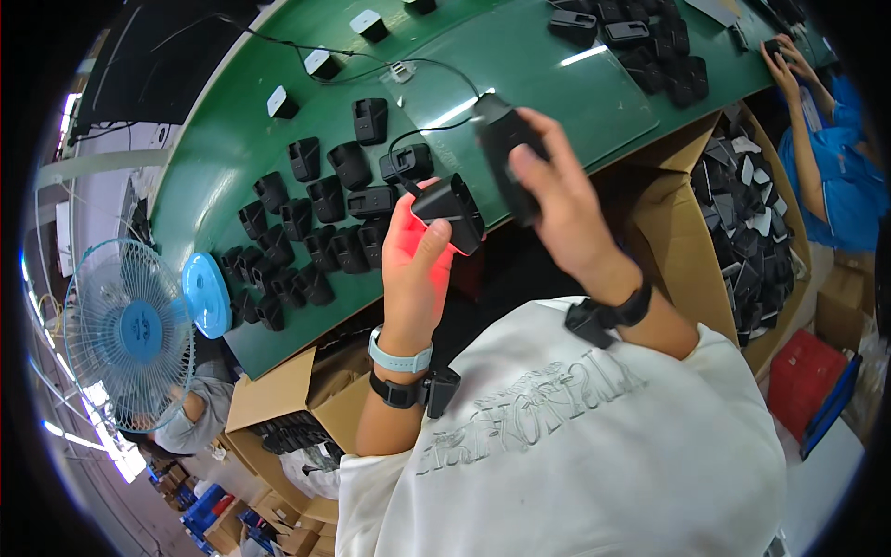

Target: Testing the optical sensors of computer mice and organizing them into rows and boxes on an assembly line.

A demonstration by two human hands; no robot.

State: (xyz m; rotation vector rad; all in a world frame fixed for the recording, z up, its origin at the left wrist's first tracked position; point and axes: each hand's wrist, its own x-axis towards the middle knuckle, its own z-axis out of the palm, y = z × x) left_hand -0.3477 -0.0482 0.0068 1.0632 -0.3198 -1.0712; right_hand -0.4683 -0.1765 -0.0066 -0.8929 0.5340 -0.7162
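My left hand [415, 269] is closed around a black charging dock [455, 215], thumb across its side. Red light glows on the palm and fingers around it. A thin black cable [393, 153] runs to this dock from the table. In my right hand [571, 209] is a long black rectangular block [507, 153], held upright between thumb and fingers, slightly blurred. The block and the dock are apart. Another black cable [445, 67] reaches the block's top end, though whether it plugs in there I cannot tell. Several similar black docks [325, 197] stand on the green table [223, 158] to the left.
White-topped black adapters [323, 64] stand on the far side. More black docks [670, 42] are piled at the back right. A cardboard box [673, 251] of black parts is at right, another box [269, 395] at lower left. A blue fan [141, 332] stands left; a co-worker [821, 167] works far right.
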